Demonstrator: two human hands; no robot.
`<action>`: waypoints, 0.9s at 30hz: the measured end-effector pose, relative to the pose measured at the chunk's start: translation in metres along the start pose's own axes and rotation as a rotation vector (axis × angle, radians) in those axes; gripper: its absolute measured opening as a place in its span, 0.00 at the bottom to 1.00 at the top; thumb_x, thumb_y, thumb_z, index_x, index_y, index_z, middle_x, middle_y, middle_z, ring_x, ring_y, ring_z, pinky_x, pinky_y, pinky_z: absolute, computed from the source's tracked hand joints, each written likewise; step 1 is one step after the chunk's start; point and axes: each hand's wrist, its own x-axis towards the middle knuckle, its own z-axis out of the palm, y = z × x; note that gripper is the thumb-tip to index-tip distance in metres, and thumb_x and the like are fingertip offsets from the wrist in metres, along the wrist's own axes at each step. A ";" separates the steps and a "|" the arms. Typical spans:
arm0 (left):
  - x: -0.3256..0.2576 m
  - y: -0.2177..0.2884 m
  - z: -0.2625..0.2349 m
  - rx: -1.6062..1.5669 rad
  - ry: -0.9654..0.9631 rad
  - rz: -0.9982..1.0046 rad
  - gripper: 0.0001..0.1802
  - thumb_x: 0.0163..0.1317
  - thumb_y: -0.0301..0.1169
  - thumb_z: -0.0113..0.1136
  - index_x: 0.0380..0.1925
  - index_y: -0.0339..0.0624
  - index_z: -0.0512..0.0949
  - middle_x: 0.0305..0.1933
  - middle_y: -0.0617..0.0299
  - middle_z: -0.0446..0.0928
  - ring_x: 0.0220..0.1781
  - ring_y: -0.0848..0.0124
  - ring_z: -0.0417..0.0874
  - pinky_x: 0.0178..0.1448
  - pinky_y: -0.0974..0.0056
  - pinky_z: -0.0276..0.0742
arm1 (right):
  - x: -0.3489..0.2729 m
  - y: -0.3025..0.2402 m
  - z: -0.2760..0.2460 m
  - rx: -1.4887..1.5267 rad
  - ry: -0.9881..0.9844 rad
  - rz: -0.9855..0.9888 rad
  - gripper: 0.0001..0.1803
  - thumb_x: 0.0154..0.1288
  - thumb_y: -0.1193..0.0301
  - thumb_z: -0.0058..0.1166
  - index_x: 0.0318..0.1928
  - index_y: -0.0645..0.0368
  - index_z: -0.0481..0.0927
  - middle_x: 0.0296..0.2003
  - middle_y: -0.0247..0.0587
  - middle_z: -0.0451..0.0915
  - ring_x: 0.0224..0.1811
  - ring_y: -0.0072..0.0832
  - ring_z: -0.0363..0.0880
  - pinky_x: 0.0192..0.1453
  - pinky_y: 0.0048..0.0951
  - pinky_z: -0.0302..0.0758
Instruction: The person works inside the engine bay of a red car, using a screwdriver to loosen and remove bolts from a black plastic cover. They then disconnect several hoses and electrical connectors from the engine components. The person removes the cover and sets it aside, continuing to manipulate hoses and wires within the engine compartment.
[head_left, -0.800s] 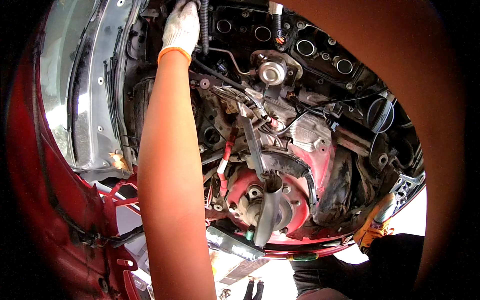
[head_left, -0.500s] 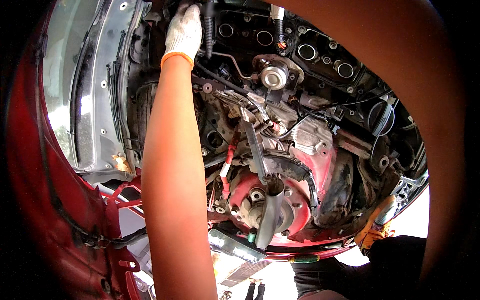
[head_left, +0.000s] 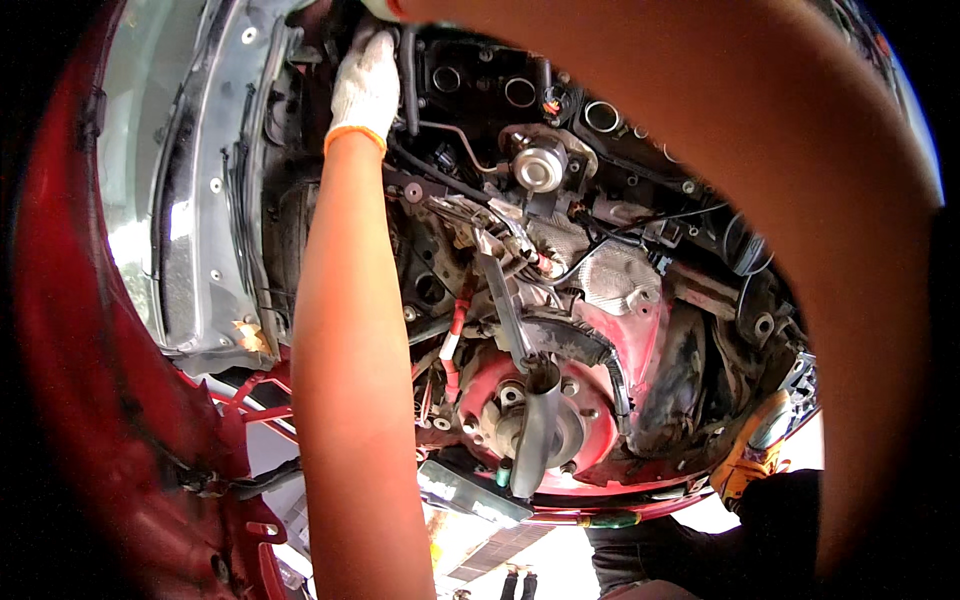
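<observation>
My left hand [head_left: 364, 88], in a white knit glove with an orange cuff, reaches into the far part of a car's engine bay. Its fingertips sink into shadow, so their grip is hidden. Right beside it runs a black hose [head_left: 409, 85]. My right arm arches across the upper right, and only a sliver of my gloved right hand [head_left: 384, 8] shows at the top edge, close to the left one. What its fingers do is out of sight. Nearby sit the dark engine top with round openings [head_left: 519, 92] and a round silver metal part [head_left: 539, 168] with a thin pipe.
A grey metal tube [head_left: 538, 430] stands over a red wheel hub [head_left: 590, 400]. A silver heat shield [head_left: 612, 275] and loose wires lie between hub and engine. Red bodywork [head_left: 130, 400] borders the left. An orange-and-grey shoe [head_left: 755, 455] is at lower right.
My right arm has swung left across the engine, bringing the right glove into view at the top beside my left. My left hand stays about where it was; the view has shifted slightly.
</observation>
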 end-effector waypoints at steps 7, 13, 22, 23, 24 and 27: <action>0.004 -0.015 -0.001 0.335 -0.009 0.189 0.27 0.75 0.41 0.43 0.71 0.46 0.71 0.71 0.44 0.73 0.68 0.40 0.76 0.70 0.54 0.72 | -0.044 0.029 0.008 0.357 0.077 -0.057 0.24 0.75 0.52 0.47 0.43 0.56 0.88 0.41 0.51 0.88 0.46 0.51 0.87 0.53 0.48 0.82; -0.016 0.020 0.004 -0.166 -0.126 -0.219 0.29 0.77 0.39 0.41 0.76 0.57 0.66 0.69 0.48 0.76 0.69 0.50 0.78 0.71 0.58 0.70 | -0.069 0.034 -0.039 0.610 0.480 -0.061 0.17 0.74 0.56 0.55 0.42 0.57 0.86 0.32 0.52 0.84 0.38 0.49 0.86 0.46 0.45 0.81; -0.011 0.017 -0.020 -0.314 -0.031 -0.231 0.34 0.81 0.49 0.36 0.75 0.36 0.66 0.78 0.53 0.68 0.81 0.62 0.63 0.82 0.60 0.53 | 0.017 -0.004 -0.086 0.151 0.051 -0.212 0.14 0.62 0.68 0.57 0.41 0.56 0.93 0.44 0.48 0.90 0.47 0.41 0.90 0.50 0.43 0.84; -0.003 0.017 -0.008 -0.367 -0.052 -0.275 0.36 0.81 0.51 0.37 0.75 0.32 0.65 0.79 0.53 0.66 0.81 0.62 0.62 0.83 0.60 0.51 | 0.017 0.008 -0.090 0.108 0.049 -0.193 0.14 0.62 0.68 0.57 0.41 0.56 0.93 0.44 0.48 0.90 0.47 0.41 0.90 0.50 0.43 0.84; -0.004 0.015 -0.009 -0.387 -0.056 -0.277 0.36 0.80 0.50 0.36 0.75 0.33 0.65 0.80 0.53 0.65 0.82 0.62 0.62 0.84 0.61 0.50 | 0.022 0.008 -0.084 0.113 0.051 -0.188 0.14 0.62 0.68 0.57 0.41 0.55 0.93 0.44 0.48 0.90 0.47 0.41 0.90 0.50 0.43 0.84; -0.008 0.009 -0.010 -0.458 -0.062 -0.273 0.36 0.80 0.50 0.34 0.75 0.35 0.67 0.80 0.54 0.65 0.83 0.63 0.60 0.85 0.62 0.47 | 0.028 0.004 -0.070 0.132 0.049 -0.179 0.14 0.62 0.67 0.57 0.42 0.55 0.93 0.44 0.47 0.90 0.47 0.41 0.90 0.51 0.43 0.83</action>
